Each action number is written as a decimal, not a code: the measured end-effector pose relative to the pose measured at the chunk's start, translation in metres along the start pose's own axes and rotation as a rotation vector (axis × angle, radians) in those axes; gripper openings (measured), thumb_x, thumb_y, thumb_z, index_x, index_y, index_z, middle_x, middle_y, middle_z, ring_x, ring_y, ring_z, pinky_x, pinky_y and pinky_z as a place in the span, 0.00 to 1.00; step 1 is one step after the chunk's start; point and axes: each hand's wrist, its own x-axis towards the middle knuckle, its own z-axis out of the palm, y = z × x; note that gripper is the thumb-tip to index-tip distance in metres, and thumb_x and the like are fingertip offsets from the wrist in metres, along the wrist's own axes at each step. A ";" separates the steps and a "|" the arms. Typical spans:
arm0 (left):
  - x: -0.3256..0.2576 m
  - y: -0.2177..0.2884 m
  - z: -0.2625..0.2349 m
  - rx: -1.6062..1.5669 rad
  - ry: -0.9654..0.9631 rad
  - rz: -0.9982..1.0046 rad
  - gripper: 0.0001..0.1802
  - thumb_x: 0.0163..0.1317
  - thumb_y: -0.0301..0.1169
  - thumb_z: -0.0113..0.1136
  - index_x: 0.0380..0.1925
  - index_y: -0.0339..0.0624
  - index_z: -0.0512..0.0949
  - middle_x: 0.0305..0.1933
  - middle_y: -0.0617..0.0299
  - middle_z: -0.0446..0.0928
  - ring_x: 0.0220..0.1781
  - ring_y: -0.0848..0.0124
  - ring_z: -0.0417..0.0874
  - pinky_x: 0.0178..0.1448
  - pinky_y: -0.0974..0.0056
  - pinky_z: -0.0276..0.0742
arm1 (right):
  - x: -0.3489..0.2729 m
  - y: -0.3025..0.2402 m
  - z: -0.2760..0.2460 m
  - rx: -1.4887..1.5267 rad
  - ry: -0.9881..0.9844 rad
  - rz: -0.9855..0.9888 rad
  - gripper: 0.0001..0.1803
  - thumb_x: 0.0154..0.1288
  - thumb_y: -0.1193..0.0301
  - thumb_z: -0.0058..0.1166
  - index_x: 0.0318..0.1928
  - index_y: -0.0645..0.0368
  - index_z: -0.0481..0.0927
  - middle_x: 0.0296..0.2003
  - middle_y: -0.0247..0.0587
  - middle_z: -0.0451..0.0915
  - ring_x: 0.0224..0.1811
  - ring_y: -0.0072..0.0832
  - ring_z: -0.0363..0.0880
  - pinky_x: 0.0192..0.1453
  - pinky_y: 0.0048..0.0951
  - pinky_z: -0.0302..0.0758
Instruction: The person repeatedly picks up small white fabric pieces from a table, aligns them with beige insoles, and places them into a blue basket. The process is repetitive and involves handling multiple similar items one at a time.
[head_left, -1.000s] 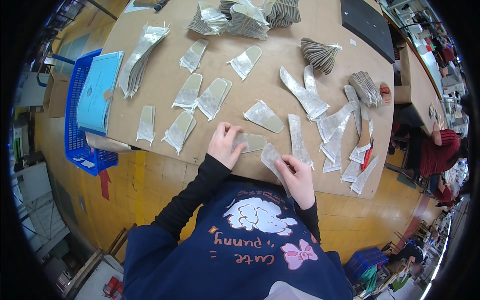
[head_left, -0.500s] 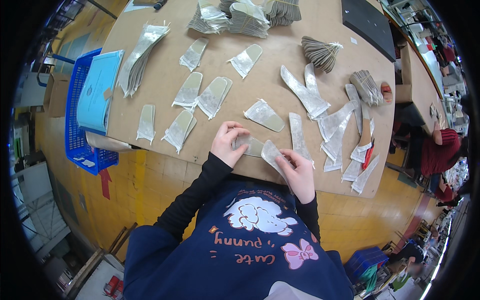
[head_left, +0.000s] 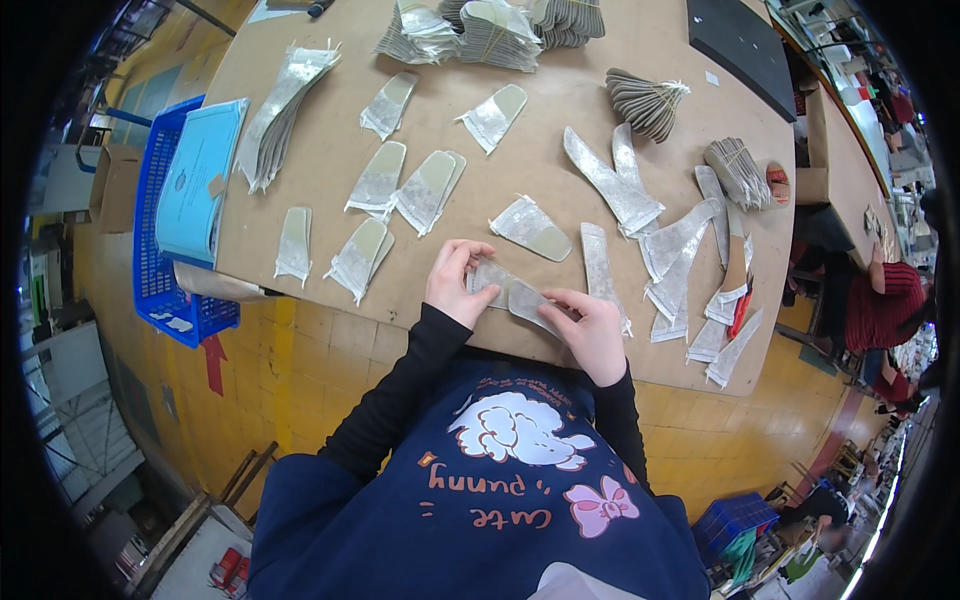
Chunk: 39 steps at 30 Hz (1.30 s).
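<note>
Near the table's front edge, my left hand pinches a flat grey-silver piece between thumb and fingers. My right hand grips a narrower, round-ended grey strip, whose tip lies against or over the first piece's right end; which of the two, I cannot tell. My fingers cover parts of both. A loose tapered piece with a frayed edge lies just beyond, and a long strip rests beside my right hand.
Tied stacks of grey pieces stand at the back of the brown table. More tapered pieces lie left of centre, curved strips to the right, near red-handled scissors. A blue basket with blue folders adjoins the left edge.
My right hand has shifted slightly and brought its strip leftward, to a flatter slant, against the piece in my left hand. The left hand stays nearly in place.
</note>
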 end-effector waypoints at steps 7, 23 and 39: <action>0.001 0.003 0.003 0.026 0.021 0.001 0.26 0.41 0.21 0.69 0.46 0.39 0.79 0.45 0.59 0.73 0.43 0.67 0.76 0.52 0.66 0.75 | 0.006 0.002 0.003 0.031 -0.052 0.036 0.11 0.60 0.74 0.65 0.44 0.63 0.87 0.28 0.45 0.86 0.27 0.21 0.84 0.34 0.23 0.77; -0.001 0.002 0.003 0.026 -0.002 0.003 0.25 0.45 0.24 0.73 0.47 0.41 0.78 0.48 0.58 0.72 0.47 0.64 0.75 0.54 0.63 0.74 | 0.009 0.001 0.011 -0.052 -0.003 0.071 0.13 0.57 0.63 0.67 0.41 0.54 0.87 0.28 0.43 0.85 0.30 0.36 0.85 0.36 0.34 0.78; -0.030 0.004 0.018 0.582 0.052 0.628 0.12 0.50 0.31 0.72 0.36 0.54 0.83 0.50 0.71 0.78 0.60 0.68 0.74 0.68 0.53 0.59 | 0.012 0.008 -0.025 -0.244 0.363 -0.106 0.20 0.57 0.70 0.68 0.49 0.61 0.78 0.39 0.45 0.77 0.44 0.43 0.76 0.50 0.40 0.72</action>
